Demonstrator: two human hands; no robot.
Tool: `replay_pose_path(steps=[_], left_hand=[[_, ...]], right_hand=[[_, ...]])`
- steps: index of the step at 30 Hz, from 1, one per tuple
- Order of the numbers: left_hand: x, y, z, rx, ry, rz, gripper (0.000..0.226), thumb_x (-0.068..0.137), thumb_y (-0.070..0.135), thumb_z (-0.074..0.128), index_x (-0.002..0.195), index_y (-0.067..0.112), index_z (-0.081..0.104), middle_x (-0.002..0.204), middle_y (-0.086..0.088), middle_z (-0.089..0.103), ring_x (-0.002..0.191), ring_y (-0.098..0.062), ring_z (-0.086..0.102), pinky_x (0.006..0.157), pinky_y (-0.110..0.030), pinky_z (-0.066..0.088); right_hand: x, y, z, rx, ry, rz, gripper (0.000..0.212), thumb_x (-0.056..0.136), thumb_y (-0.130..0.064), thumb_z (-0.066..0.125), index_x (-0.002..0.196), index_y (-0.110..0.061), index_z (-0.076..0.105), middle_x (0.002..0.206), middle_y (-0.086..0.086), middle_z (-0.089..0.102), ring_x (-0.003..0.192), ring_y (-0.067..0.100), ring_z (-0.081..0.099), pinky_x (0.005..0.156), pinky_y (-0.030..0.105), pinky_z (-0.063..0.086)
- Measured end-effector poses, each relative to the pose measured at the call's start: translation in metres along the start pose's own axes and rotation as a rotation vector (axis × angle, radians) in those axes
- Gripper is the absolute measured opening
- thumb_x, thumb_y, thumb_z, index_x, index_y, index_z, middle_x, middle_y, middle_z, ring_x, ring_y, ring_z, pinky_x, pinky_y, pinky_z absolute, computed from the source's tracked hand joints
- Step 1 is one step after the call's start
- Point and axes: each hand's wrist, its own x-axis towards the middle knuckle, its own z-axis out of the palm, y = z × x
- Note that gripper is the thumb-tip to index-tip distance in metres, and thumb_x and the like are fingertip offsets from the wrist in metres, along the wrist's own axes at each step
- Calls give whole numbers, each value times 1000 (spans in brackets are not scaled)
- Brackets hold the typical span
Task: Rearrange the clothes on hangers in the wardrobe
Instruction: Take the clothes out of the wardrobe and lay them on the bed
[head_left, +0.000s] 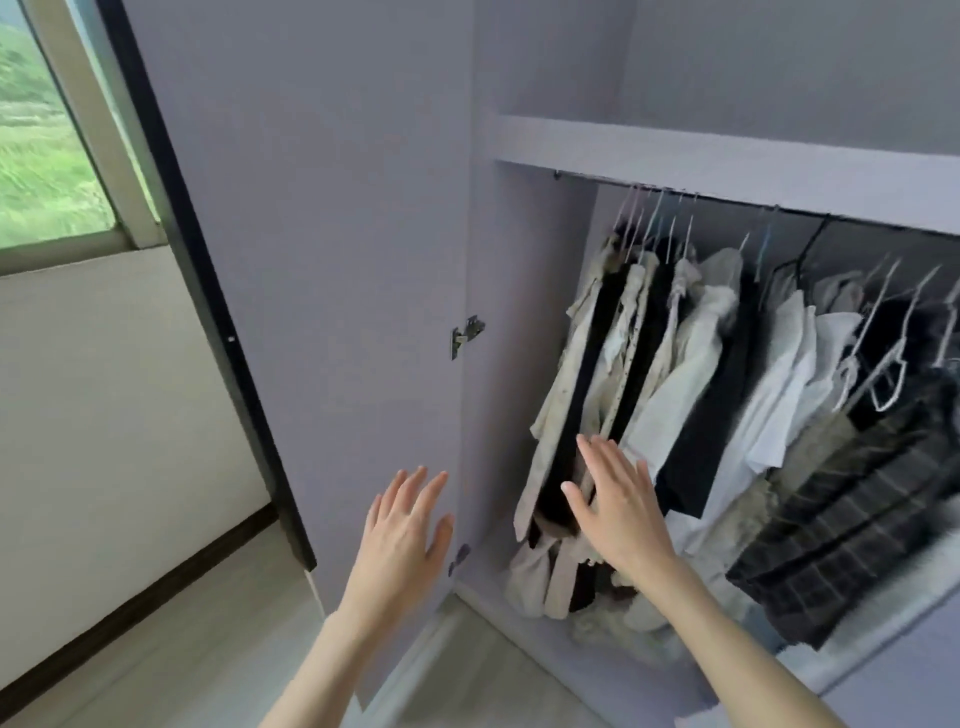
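A lilac wardrobe stands open, with a dark rail under its shelf. Several garments hang from it on hangers: cream and black pieces at the left, white shirts in the middle, a dark plaid skirt at the right. My right hand is raised with straight, spread fingers in front of the lower part of the left cream and black garments; whether it touches them I cannot tell. My left hand is held flat with straight fingers in front of the open door's hinge edge, holding nothing.
The open wardrobe door stands at the left with a hinge halfway up. A shelf runs above the rail. Empty white hangers hang at the right. A window and a white wall lie further left. The floor is pale.
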Motion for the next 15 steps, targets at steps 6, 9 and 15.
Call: replay_pose_path(steps=[6,9,15], left_hand=[[75,18,22,-50,-93,121,83,75,62,-1,145,25,27,152,2,25,143,-18,11,112,-27,11],[112,28,37,-111,-101,160,79,80,59,8,141,20,36,146,-1,37,140,-21,24,109,-25,13],[197,58,66,-227,-99,186,44,99,32,36,142,20,35,144,4,39,134,-11,32,106,-15,18]], right_hand=[[46,30,-5,-73,45,60,57,99,-41,31,149,-22,12,156,-2,14,144,12,5,115,34,-2],[77,49,-13,-110,59,50,56,100,-40,29,149,-19,12,156,1,13,144,14,5,115,33,-4],[164,87,-23,-127,129,-38,52,100,-29,34,148,-16,18,155,5,19,144,16,9,115,33,-4]])
